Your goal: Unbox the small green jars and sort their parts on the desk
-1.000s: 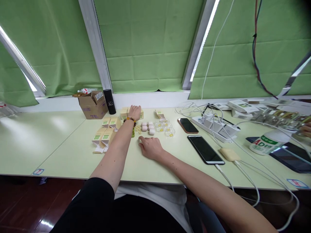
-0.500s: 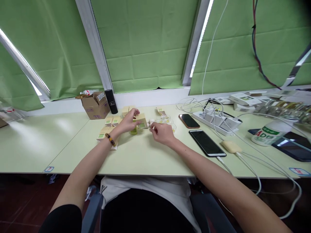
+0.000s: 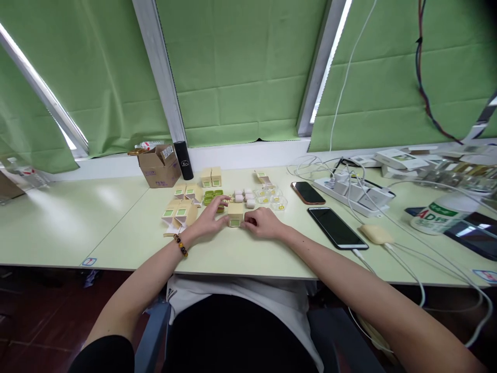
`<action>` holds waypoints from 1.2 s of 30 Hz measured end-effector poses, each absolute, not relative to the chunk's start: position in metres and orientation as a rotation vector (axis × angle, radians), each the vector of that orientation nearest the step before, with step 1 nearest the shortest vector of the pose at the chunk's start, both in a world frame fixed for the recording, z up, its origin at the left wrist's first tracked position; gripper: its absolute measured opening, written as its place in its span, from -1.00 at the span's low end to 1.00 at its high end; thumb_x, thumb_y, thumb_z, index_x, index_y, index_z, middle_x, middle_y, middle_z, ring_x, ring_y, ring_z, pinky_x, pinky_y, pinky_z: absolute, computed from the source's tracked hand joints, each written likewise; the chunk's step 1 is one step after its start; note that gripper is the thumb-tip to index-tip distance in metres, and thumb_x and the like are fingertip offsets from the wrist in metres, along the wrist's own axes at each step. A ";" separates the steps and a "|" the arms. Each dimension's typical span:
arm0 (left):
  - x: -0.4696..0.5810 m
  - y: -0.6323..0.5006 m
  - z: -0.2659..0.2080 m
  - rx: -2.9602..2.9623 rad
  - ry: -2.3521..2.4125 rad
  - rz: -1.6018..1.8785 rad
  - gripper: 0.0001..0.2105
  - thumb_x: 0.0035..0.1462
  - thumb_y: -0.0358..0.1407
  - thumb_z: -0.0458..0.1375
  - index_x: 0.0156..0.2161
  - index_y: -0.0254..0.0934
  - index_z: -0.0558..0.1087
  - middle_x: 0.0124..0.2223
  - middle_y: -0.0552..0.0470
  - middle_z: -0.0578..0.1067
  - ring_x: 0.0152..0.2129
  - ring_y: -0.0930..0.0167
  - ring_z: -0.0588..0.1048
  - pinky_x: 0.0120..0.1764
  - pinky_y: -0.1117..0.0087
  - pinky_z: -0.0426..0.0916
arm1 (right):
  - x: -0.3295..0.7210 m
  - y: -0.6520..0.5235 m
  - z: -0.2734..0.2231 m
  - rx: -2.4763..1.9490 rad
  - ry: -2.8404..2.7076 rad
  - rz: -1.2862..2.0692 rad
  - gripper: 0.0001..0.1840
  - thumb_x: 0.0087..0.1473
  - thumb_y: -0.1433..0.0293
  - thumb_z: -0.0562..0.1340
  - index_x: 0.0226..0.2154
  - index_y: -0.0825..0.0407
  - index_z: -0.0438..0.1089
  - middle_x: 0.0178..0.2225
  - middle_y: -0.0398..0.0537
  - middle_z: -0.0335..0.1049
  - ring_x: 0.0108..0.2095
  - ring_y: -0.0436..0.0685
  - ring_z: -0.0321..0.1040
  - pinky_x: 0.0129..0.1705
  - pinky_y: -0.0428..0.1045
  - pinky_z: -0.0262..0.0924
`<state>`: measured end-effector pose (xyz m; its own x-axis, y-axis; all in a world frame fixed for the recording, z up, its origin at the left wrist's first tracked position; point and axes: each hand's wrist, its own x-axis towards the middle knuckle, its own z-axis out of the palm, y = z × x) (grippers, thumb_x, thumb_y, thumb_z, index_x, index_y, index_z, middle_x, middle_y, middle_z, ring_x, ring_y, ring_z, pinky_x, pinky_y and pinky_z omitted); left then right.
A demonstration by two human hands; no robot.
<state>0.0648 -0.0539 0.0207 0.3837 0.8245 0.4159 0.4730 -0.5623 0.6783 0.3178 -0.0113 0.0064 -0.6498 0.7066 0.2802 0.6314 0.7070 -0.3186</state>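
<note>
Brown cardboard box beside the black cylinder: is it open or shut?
Open: the cardboard box has its top flaps raised, not folded flat across the top.

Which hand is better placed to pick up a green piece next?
Left, most likely. The left hand is right by the green pieces, its fingers reaching alongside them. The right hand is on the far side of the small cream box, farther from them.

I read "AD" on the white bottle [image 3: 440, 213] at my right; the black cylinder's [image 3: 183, 159] white print is too small.
</note>
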 end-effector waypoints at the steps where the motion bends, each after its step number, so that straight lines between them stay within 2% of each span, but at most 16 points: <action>1: 0.064 -0.055 0.021 2.176 1.113 1.072 -0.49 0.28 -0.32 0.21 0.29 -0.12 0.24 0.29 -0.19 0.34 0.17 0.21 0.43 0.24 0.02 0.38 | 0.318 -0.010 0.006 -1.036 -2.515 0.292 -0.72 0.23 0.24 0.28 -0.45 0.03 0.50 -0.49 -0.07 0.52 -0.49 0.06 0.29 -0.37 -0.03 -0.05; 4: 0.062 -0.053 0.018 2.182 1.139 1.151 -0.55 0.26 -0.43 0.13 0.23 -0.14 0.29 0.21 -0.15 0.37 0.03 0.29 0.49 0.14 0.10 0.45 | 0.321 -0.005 0.004 -1.036 -2.442 0.354 -0.76 0.22 0.31 0.25 -0.44 0.04 0.49 -0.50 -0.09 0.49 -0.50 0.04 0.27 -0.37 -0.04 -0.03; 8: 0.062 -0.049 0.015 2.226 1.179 1.175 -0.49 0.14 -0.53 0.10 0.20 -0.17 0.31 0.14 -0.12 0.36 -0.15 0.37 0.51 -0.03 0.21 0.49 | 0.322 0.000 0.002 -1.060 -2.355 0.402 -0.78 0.22 0.37 0.21 -0.42 0.05 0.51 -0.57 -0.14 0.40 -0.54 0.02 0.18 -0.39 -0.05 -0.02; 10: 0.062 -0.050 0.015 2.250 1.226 1.144 -0.43 0.10 -0.55 0.10 0.22 -0.16 0.30 0.15 -0.13 0.36 -0.11 0.34 0.50 -0.03 0.20 0.48 | 0.322 0.001 0.002 -1.048 -2.331 0.425 -0.78 0.21 0.38 0.20 -0.40 0.05 0.52 -0.58 -0.15 0.38 -0.55 0.02 0.15 -0.39 -0.06 -0.01; 15: 0.063 -0.055 0.018 2.259 1.248 1.005 -0.29 0.12 -0.48 0.16 0.38 -0.15 0.16 0.31 -0.20 0.33 0.12 0.20 0.43 0.22 0.03 0.37 | 0.326 0.001 0.002 -0.974 -2.322 0.463 -0.80 0.14 0.42 0.20 -0.35 0.05 0.56 -0.60 -0.18 0.37 -0.56 0.01 0.14 -0.38 -0.07 0.01; 19: 0.065 -0.055 0.015 2.178 1.157 0.924 -0.17 0.15 -0.42 0.20 0.48 -0.11 0.02 0.42 -0.21 0.24 0.27 0.14 0.36 0.32 0.02 0.30 | 0.327 0.003 0.000 -0.946 -2.335 0.472 -0.71 0.10 0.46 0.18 -0.20 0.03 0.60 -0.64 -0.23 0.32 -0.58 0.02 0.14 -0.38 -0.07 0.03; 22: 0.067 -0.055 0.013 2.089 1.223 0.930 -0.16 0.17 -0.33 0.26 0.49 -0.10 0.02 0.37 -0.23 0.28 0.28 0.10 0.35 0.31 0.01 0.30 | 0.327 0.004 -0.002 -0.980 -2.324 0.440 -0.63 0.12 0.46 0.17 -0.07 0.03 0.59 -0.62 -0.22 0.38 -0.57 0.03 0.17 -0.36 -0.06 0.05; 25: 0.071 -0.055 0.013 2.036 1.340 0.947 -0.16 0.14 -0.24 0.34 0.46 -0.16 0.09 0.27 -0.25 0.36 0.20 0.09 0.40 0.28 -0.02 0.30 | 0.326 0.004 -0.002 -1.009 -2.289 0.403 -0.61 0.14 0.45 0.16 -0.05 0.02 0.60 -0.59 -0.19 0.44 -0.56 0.05 0.22 -0.35 -0.05 0.08; 27: 0.074 -0.055 0.013 2.038 1.398 0.959 -0.21 0.12 -0.20 0.37 0.40 -0.23 0.19 0.21 -0.25 0.40 0.16 0.09 0.41 0.25 -0.02 0.30 | 0.325 0.004 -0.002 -1.015 -2.257 0.384 -0.62 0.16 0.43 0.15 -0.06 0.02 0.61 -0.58 -0.18 0.45 -0.56 0.06 0.24 -0.35 -0.04 0.10; 30: 0.078 -0.056 0.014 2.073 1.472 0.969 -0.43 0.13 -0.17 0.37 0.20 -0.28 0.36 0.11 -0.21 0.45 0.10 0.12 0.41 0.18 0.04 0.34 | 0.324 0.002 0.000 -1.005 -2.183 0.360 -0.64 0.18 0.39 0.14 -0.09 0.02 0.60 -0.59 -0.18 0.45 -0.57 0.07 0.26 -0.36 -0.04 0.12; 33: 0.082 -0.059 0.016 2.138 1.514 1.040 -0.52 0.12 -0.17 0.40 0.08 -0.26 0.40 0.06 -0.17 0.47 0.04 0.16 0.41 0.12 0.08 0.36 | 0.324 -0.001 0.003 -0.986 -2.090 0.346 -0.68 0.22 0.35 0.15 -0.10 0.02 0.58 -0.58 -0.16 0.47 -0.56 0.06 0.30 -0.37 -0.05 0.15; 36: 0.083 -0.061 0.018 2.340 1.506 1.199 -0.54 0.15 -0.22 0.40 0.08 -0.24 0.38 0.06 -0.17 0.47 0.04 0.13 0.39 0.10 0.04 0.37 | 0.322 -0.005 0.009 -0.958 -1.999 0.355 -0.71 0.25 0.32 0.17 -0.08 0.02 0.55 -0.48 -0.11 0.52 -0.51 0.07 0.36 -0.37 -0.04 0.23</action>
